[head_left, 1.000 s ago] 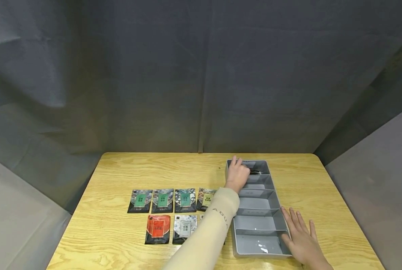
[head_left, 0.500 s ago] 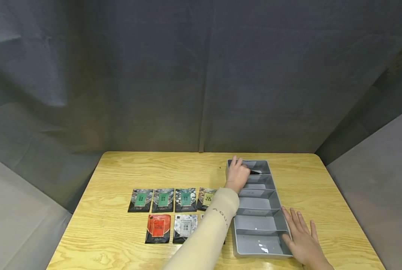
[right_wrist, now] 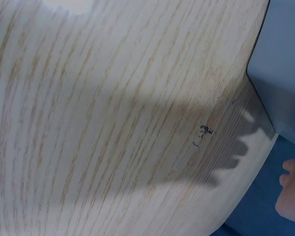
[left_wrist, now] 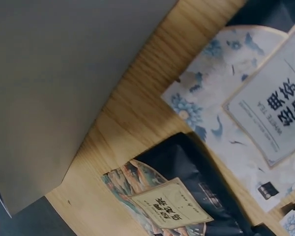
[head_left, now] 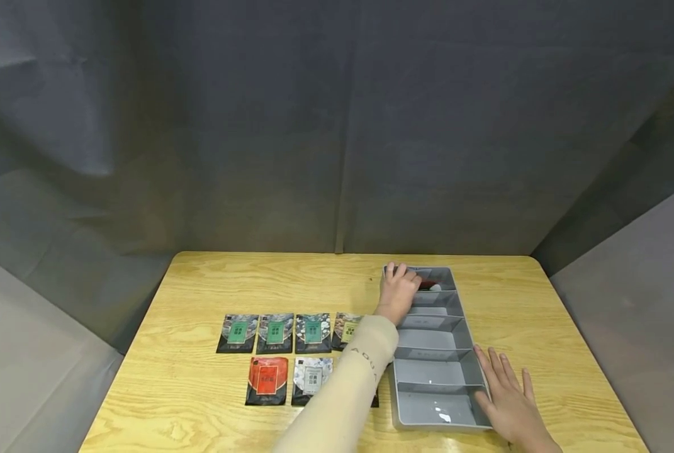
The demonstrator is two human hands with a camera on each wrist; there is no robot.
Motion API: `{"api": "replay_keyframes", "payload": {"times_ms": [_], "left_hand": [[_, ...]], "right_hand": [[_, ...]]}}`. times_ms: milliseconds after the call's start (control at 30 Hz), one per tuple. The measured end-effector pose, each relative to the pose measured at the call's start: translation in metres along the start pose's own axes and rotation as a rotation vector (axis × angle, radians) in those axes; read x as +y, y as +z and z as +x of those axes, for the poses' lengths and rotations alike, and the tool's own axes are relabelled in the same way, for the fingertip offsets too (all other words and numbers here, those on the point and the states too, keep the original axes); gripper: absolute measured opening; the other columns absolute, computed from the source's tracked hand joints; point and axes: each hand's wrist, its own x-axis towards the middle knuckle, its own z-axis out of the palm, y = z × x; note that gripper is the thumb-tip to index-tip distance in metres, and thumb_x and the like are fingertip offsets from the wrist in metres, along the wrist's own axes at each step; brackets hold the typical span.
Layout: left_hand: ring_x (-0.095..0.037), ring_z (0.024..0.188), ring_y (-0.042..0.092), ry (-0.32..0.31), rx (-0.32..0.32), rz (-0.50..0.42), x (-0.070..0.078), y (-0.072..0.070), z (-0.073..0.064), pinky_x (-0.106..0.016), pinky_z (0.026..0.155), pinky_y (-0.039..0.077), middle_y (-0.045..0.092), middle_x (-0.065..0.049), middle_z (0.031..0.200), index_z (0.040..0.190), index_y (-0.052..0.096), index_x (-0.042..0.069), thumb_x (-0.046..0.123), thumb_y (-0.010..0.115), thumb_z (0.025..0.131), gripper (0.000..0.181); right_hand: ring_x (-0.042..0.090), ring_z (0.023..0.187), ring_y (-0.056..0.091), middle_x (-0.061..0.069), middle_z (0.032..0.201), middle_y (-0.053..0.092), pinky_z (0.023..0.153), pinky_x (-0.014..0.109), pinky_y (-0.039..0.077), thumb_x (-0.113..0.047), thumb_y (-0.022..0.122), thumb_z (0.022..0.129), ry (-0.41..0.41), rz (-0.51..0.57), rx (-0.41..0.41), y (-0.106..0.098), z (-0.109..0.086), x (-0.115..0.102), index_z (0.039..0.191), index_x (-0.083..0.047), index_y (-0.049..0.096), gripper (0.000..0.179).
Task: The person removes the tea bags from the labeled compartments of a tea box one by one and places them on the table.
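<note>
My left hand (head_left: 398, 292) reaches into the far compartment of a grey divided tray (head_left: 433, 424), with some fingers over its far left corner. Its thumb side pinches a dark-and-red tea packet (head_left: 429, 285), mostly hidden by the hand and the tray wall. My right hand (head_left: 508, 397) lies with fingers spread along the tray's near right side, thumb at the rim. In the left wrist view, a white tea packet (left_wrist: 206, 110) and a packet with a cream label (left_wrist: 171, 204) lie beside the tray's wall (left_wrist: 64, 88).
Left of the tray, tea packets lie in two rows: green-labelled ones (head_left: 237, 333) and a yellow-labelled one (head_left: 345, 328) behind, a red one (head_left: 266, 380) and a white one (head_left: 308, 379) in front. My left sleeve covers part of these rows. Dark curtain (head_left: 337, 126) hangs behind the table.
The packet at my left fingers showed black before and now shows red, with the fingers slightly shifted. My right hand stays at the tray's side.
</note>
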Motion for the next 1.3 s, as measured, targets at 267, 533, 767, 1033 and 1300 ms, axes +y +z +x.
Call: {"api": "replay_keyframes", "payload": {"times_ms": [267, 533, 767, 1033, 1300], "left_hand": [[-0.010, 0.101, 0.047, 0.009, 0.203, -0.035, -0.007, -0.001, -0.006, -0.037, 0.092, 0.032, 0.058, 0.011, 0.105, 0.106, 0.060, 0.025, 0.017, 0.057, 0.088, 0.020], [-0.011, 0.097, 0.050, -0.031, 0.454, -0.090, -0.012, -0.005, -0.005, -0.037, 0.086, 0.031, 0.058, 0.008, 0.099, 0.100, 0.060, 0.021, 0.015, 0.065, 0.072, 0.029], [-0.017, 0.092, 0.052, -0.136, 0.638, -0.229, -0.021, -0.015, -0.008, -0.040, 0.085, 0.031, 0.057, 0.000, 0.095, 0.093, 0.061, 0.014, 0.005, 0.063, 0.066, 0.029], [-0.021, 0.086, 0.049, -0.274, 0.721, -0.378, -0.039, -0.023, -0.022, -0.042, 0.082, 0.027, 0.052, -0.004, 0.091, 0.090, 0.056, 0.010, -0.002, 0.054, 0.072, 0.022], [-0.024, 0.082, 0.048, -0.337, 0.790, -0.369, -0.063, -0.028, -0.047, -0.043, 0.079, 0.026, 0.051, -0.006, 0.089, 0.089, 0.053, 0.008, -0.004, 0.050, 0.075, 0.018]], "right_hand": [[0.034, 0.138, -0.006, 0.020, 0.150, 0.006, 0.099, 0.050, -0.025, -0.026, 0.042, 0.092, -0.002, -0.001, 0.002, 0.001, 0.000, 0.000, 0.148, -0.023, -0.001, 0.071], [0.026, 0.138, -0.014, 0.018, 0.151, 0.005, 0.099, 0.048, -0.025, -0.025, 0.043, 0.092, -0.032, -0.019, 0.050, 0.005, 0.000, 0.006, 0.148, -0.022, 0.001, 0.071], [0.032, 0.138, -0.008, 0.019, 0.151, 0.007, 0.099, 0.051, -0.023, -0.025, 0.044, 0.091, -0.032, -0.012, 0.045, 0.006, 0.002, 0.007, 0.148, -0.023, 0.001, 0.071], [0.040, 0.137, 0.000, 0.019, 0.151, 0.005, 0.098, 0.053, -0.024, -0.028, 0.043, 0.093, -0.026, 0.007, 0.007, 0.003, 0.004, 0.008, 0.148, -0.023, -0.002, 0.071], [0.041, 0.136, -0.001, 0.023, 0.149, 0.008, 0.097, 0.052, -0.026, -0.029, 0.041, 0.094, 0.003, 0.033, -0.047, 0.003, 0.008, 0.010, 0.147, -0.024, -0.005, 0.071]]}}
